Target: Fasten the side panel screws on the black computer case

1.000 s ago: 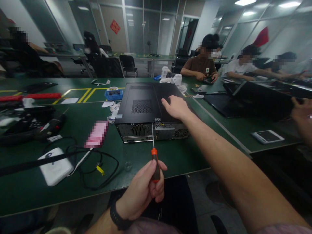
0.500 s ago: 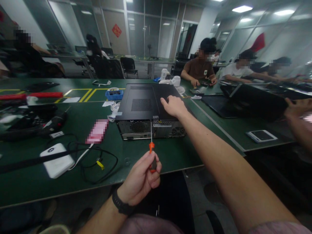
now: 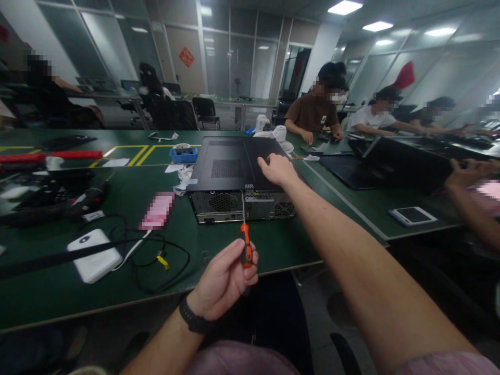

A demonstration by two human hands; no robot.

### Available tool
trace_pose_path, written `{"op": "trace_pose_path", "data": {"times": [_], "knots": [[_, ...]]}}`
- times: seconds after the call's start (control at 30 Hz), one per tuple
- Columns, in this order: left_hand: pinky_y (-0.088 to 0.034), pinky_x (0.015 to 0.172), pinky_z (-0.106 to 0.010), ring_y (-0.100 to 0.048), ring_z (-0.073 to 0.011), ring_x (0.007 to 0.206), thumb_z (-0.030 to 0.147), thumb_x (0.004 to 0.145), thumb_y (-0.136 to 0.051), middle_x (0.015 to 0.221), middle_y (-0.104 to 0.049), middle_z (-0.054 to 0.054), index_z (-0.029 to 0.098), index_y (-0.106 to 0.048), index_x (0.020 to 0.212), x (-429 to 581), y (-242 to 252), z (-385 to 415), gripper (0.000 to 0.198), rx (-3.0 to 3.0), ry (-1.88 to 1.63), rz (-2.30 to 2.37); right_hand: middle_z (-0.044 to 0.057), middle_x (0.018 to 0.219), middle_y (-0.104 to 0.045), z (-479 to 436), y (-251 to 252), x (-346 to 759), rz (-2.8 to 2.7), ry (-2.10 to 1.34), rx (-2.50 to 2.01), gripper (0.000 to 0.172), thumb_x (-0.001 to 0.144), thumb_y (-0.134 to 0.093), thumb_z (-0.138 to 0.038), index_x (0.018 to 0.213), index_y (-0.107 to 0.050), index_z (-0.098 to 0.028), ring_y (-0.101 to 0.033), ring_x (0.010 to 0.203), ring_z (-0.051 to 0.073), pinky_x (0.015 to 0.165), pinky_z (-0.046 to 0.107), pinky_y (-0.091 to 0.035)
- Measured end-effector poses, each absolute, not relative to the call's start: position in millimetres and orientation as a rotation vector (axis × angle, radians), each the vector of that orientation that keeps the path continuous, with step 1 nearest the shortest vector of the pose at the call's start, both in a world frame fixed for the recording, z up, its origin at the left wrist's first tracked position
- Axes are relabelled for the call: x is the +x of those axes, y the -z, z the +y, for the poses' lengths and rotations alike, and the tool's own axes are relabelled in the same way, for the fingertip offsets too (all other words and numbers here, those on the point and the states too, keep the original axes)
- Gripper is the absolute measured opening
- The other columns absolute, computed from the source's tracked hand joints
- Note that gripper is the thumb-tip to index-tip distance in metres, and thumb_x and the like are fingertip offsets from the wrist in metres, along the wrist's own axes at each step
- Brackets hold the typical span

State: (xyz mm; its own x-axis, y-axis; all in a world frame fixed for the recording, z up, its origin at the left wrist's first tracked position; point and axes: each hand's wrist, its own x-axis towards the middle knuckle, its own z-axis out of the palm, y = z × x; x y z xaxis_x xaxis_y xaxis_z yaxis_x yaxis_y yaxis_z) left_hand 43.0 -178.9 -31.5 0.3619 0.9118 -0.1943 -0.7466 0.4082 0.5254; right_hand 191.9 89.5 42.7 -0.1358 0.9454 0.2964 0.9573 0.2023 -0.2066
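A black computer case (image 3: 226, 148) lies flat on the green table, its rear panel (image 3: 222, 204) turned toward me. My left hand (image 3: 230, 273), with a dark band at the wrist, is closed around the handle of an orange and black screwdriver (image 3: 247, 245). The screwdriver's shaft points away from me and its tip meets the top edge of the rear panel, near the middle; the screw itself is too small to make out. On the right half of the case's top rests my right hand (image 3: 278, 169), thumb out to the left and fingers partly hidden.
Left of the case are a white power bank (image 3: 96, 255), a blurred pink phone (image 3: 158, 210), black cables and crumpled paper (image 3: 184, 177). A blue tray (image 3: 183, 154) stands behind them. To the right lie a white-framed device (image 3: 413, 215) and a laptop (image 3: 406, 166) held by another person's hand.
My left fingers have loosened and shifted on the screwdriver handle, showing more of it. My right hand stays on the case. The view has turned slightly.
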Motion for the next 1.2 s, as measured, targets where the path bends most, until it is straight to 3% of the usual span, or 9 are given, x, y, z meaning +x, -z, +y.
{"op": "trace_pose_path", "data": {"times": [0.2,0.4,0.57,0.7,0.8,0.97,1.07,1.2], "knots": [[-0.033,0.050,-0.016,-0.043,-0.0013,0.049,0.042,0.087,-0.081,0.080,-0.067,0.001,0.016,-0.057,0.089,44.7,31.1,-175.6,0.035,0.484,-1.129,0.522,0.025,0.130,-0.068,88.9,-43.3,191.6,-2.120,0.045,-1.781,0.066,0.102,-0.033,-0.064,0.122,-0.067,-0.011,-0.062,0.122,0.037,0.104,0.051,-0.047],[-0.039,0.053,-0.019,-0.049,-0.0048,0.053,0.041,0.094,-0.070,0.079,-0.066,-0.003,0.010,-0.067,0.111,44.0,33.1,-173.8,0.036,0.415,-1.076,0.455,0.025,0.130,-0.068,89.9,-42.1,191.9,-2.120,0.044,-1.770,0.066,0.102,-0.032,-0.063,0.122,-0.067,-0.011,-0.062,0.123,0.038,0.104,0.052,-0.047],[-0.037,0.051,-0.017,-0.047,-0.0035,0.053,0.036,0.091,-0.075,0.081,-0.065,-0.002,0.013,-0.064,0.097,43.2,32.7,-173.3,0.026,0.414,-1.093,0.461,0.025,0.130,-0.067,92.0,-40.2,191.6,-2.106,0.053,-1.776,0.065,0.102,-0.033,-0.063,0.121,-0.067,-0.011,-0.062,0.122,0.039,0.104,0.053,-0.047],[-0.028,0.043,-0.014,-0.035,-0.0005,0.042,0.046,0.087,-0.079,0.070,-0.061,0.005,0.018,-0.056,0.090,45.9,33.4,-173.6,0.036,0.449,-1.107,0.532,0.024,0.130,-0.068,91.6,-40.7,191.4,-2.103,0.048,-1.782,0.066,0.101,-0.033,-0.064,0.121,-0.067,-0.011,-0.061,0.122,0.037,0.104,0.052,-0.047],[-0.027,0.041,-0.015,-0.032,-0.0003,0.040,0.049,0.091,-0.074,0.066,-0.059,0.006,0.018,-0.059,0.095,46.5,34.4,-173.7,0.036,0.471,-1.113,0.548,0.024,0.129,-0.068,90.8,-41.4,191.2,-2.103,0.047,-1.779,0.065,0.102,-0.033,-0.064,0.121,-0.067,-0.011,-0.062,0.122,0.038,0.104,0.052,-0.047],[-0.036,0.049,-0.017,-0.044,-0.0028,0.047,0.040,0.097,-0.066,0.076,-0.064,0.000,0.011,-0.065,0.111,43.5,33.4,-175.0,0.032,0.435,-1.060,0.454,0.024,0.129,-0.068,91.5,-41.1,191.8,-2.104,0.046,-1.769,0.064,0.102,-0.033,-0.063,0.120,-0.067,-0.011,-0.061,0.122,0.039,0.104,0.053,-0.047],[-0.038,0.052,-0.019,-0.050,-0.0047,0.053,0.036,0.095,-0.069,0.081,-0.066,-0.002,0.013,-0.064,0.103,43.1,33.7,-175.1,0.025,0.464,-1.077,0.454,0.024,0.129,-0.068,92.0,-40.5,192.4,-2.104,0.045,-1.769,0.064,0.102,-0.033,-0.064,0.120,-0.066,-0.012,-0.061,0.122,0.038,0.104,0.053,-0.047],[-0.033,0.050,-0.017,-0.043,-0.0025,0.050,0.037,0.093,-0.073,0.077,-0.063,0.001,0.016,-0.058,0.092,45.0,34.8,-174.0,0.026,0.515,-1.113,0.517,0.025,0.129,-0.068,91.7,-40.5,192.9,-2.108,0.045,-1.769,0.064,0.102,-0.034,-0.063,0.121,-0.066,-0.012,-0.061,0.122,0.038,0.104,0.052,-0.046]]}}
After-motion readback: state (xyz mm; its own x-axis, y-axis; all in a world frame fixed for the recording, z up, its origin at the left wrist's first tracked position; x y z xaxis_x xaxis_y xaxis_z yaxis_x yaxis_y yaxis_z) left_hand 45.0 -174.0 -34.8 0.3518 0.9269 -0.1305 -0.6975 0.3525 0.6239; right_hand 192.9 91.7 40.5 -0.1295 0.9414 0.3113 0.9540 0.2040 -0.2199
